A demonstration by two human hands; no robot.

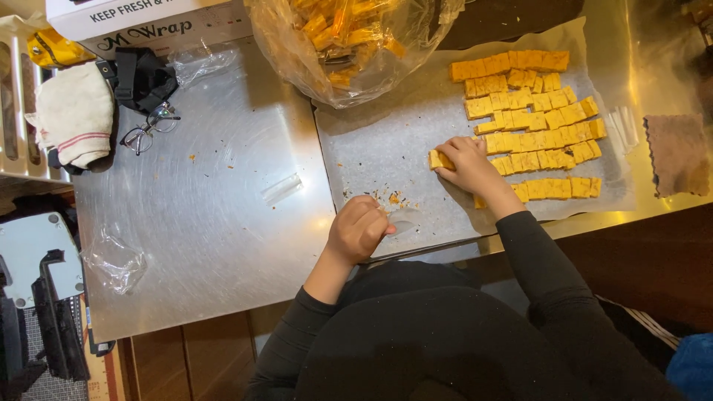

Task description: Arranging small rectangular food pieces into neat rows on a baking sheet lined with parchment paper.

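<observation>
My right hand [469, 165] rests on the parchment-lined tray [386, 145], its fingers closed on an orange-yellow bar piece [437, 159] at the left end of a row. Several rows of the same orange-yellow pieces [538, 119] lie on the paper to the right. My left hand [358, 229] is curled near the tray's front edge, pinching a small clear plastic wrapper [405, 220]. Both arms wear black sleeves.
A clear bag of wrapped orange bars [349, 41] sits at the tray's far edge. On the steel table [215, 230] lie eyeglasses [148, 128], a black strap, a folded cloth [74, 111], a cardboard box [148, 22], loose plastic wrappers [115, 260] and a brown cloth [677, 152].
</observation>
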